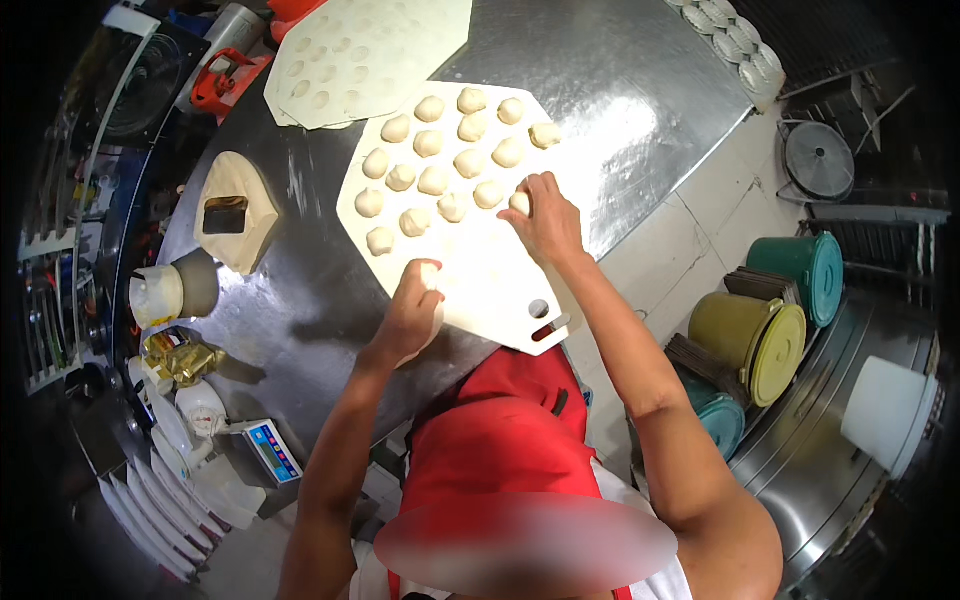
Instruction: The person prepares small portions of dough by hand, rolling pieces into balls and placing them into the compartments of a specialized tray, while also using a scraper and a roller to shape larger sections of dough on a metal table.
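A white angular board (pixel 480 275) lies on the steel table, bearing rows of pale dough balls (pixel 469 163). At the right end of the nearest row, my right hand (pixel 548 222) has its thumb and fingers closed round a dough ball (pixel 520 203) on the board. My left hand (pixel 408 312) is closed over the board's near left edge. It grips a lump of dough (pixel 430 274), part of which sticks up between thumb and fingers; the rest is partly hidden by the hand.
Farther back, a second white board (pixel 375 50) has round marks on it. Left on the steel table (pixel 290 290) are a dough-coloured piece with a dark rectangular opening (pixel 238 214), a white tub (pixel 157 297), a gold packet (pixel 183 358) and a digital scale (pixel 270 452). Lidded bins (pixel 745 340) stand right.
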A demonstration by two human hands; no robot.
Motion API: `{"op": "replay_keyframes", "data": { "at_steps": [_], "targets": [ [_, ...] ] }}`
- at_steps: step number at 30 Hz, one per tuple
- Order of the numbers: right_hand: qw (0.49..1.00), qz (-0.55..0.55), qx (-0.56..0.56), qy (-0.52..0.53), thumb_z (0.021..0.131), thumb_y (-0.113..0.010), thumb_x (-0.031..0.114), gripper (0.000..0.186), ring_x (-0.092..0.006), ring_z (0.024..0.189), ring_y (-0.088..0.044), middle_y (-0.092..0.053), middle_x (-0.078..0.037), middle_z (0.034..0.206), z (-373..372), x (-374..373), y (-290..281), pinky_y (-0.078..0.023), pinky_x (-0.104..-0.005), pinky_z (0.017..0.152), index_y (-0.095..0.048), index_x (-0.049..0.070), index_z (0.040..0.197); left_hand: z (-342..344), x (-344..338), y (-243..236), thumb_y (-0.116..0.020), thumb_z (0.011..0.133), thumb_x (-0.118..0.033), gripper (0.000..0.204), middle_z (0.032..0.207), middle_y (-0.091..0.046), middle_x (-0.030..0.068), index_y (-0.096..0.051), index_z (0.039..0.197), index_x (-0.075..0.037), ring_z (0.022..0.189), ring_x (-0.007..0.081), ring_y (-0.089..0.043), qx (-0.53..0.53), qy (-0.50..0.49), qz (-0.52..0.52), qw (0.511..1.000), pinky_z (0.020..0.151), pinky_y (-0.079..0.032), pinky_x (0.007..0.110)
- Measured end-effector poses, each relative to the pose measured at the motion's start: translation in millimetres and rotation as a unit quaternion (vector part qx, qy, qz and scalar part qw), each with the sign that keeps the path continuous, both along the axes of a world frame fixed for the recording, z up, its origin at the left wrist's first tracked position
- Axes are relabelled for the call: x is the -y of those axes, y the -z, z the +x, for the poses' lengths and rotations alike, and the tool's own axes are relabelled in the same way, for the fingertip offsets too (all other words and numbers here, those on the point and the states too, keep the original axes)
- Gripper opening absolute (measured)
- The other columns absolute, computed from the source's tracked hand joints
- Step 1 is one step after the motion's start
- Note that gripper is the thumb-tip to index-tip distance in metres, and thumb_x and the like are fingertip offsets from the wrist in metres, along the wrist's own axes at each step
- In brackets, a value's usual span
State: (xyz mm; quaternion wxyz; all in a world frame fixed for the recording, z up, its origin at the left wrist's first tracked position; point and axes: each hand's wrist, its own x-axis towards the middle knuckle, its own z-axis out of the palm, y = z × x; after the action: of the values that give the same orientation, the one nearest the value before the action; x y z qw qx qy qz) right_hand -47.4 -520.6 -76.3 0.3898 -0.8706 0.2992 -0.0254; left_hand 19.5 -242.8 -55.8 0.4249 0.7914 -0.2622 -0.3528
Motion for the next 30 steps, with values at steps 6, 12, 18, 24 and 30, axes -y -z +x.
{"op": "replay_keyframes", "data": {
  "at_steps": [6,12,18,24,30],
  "targets": [
    [0.988,-0.006,0.13,0.088,0.095,-0.078,0.024,0.039,-0.0366,0.106,-0.068,-0.061,-0.016,0.123,24.0,52.6,-13.6,-0.055,-0.0476,0.09,-0.061,0.001,0.123,-6.7,-9.4,-15.6,-0.051,0.107,-0.01,0.032,0.123,-0.059,0.0222,-0.054,0.137,0.002,0.1,0.0292,-0.065,-0.092,-0.154,-0.007,0.984,0.097,-0.051,0.043],
    [0.99,-0.083,0.112,-0.012,0.095,-0.073,0.015,0.031,-0.0446,0.101,-0.065,-0.059,-0.022,0.122,54.6,102.4,44.4,-0.056,-0.0497,0.086,-0.062,0.004,0.122,-7.6,-8.5,-2.7,-0.056,0.106,-0.009,0.054,0.129,-0.068,0.0235,-0.041,0.157,-0.002,0.117,0.0335,-0.071,-0.001,-0.057,0.062,0.996,0.104,-0.051,0.04],
    [0.984,0.172,0.012,-0.054,0.095,-0.075,0.023,0.033,-0.0437,0.098,-0.069,-0.073,-0.02,0.106,32.1,-14.5,-53.4,-0.054,-0.0463,0.091,-0.066,0.003,0.12,-10.1,-20.5,-35.4,-0.058,0.104,-0.001,0.069,0.12,-0.072,0.0226,-0.024,0.164,-0.002,0.109,0.0241,-0.073,-0.063,-0.106,-0.072,0.99,0.101,-0.053,0.036],
    [0.925,0.263,0.206,-0.183,0.098,-0.072,0.015,0.021,-0.0225,0.091,-0.069,-0.067,-0.013,0.099,-3.8,-164.6,-94.6,-0.055,-0.0403,0.082,-0.062,0.002,0.112,-1.5,-56.9,-59.6,-0.063,0.102,-0.009,0.046,0.119,-0.071,0.0188,-0.053,0.147,-0.006,0.107,0.0242,-0.071,0.087,-0.058,-0.041,0.994,0.091,-0.055,0.039],
    [0.99,0.041,0.029,-0.134,0.091,-0.076,0.058,0.069,-0.0429,0.078,-0.075,-0.069,-0.032,0.078,-14.9,-191.1,-146.1,-0.057,-0.0499,0.071,-0.059,-0.006,0.107,2.3,-89.9,-60.8,-0.057,0.105,-0.027,0.03,0.085,-0.072,0.0219,-0.068,0.106,0.001,0.082,0.0422,-0.072,0.078,0.088,-0.055,0.992,0.075,-0.056,0.051]
  ]
}}
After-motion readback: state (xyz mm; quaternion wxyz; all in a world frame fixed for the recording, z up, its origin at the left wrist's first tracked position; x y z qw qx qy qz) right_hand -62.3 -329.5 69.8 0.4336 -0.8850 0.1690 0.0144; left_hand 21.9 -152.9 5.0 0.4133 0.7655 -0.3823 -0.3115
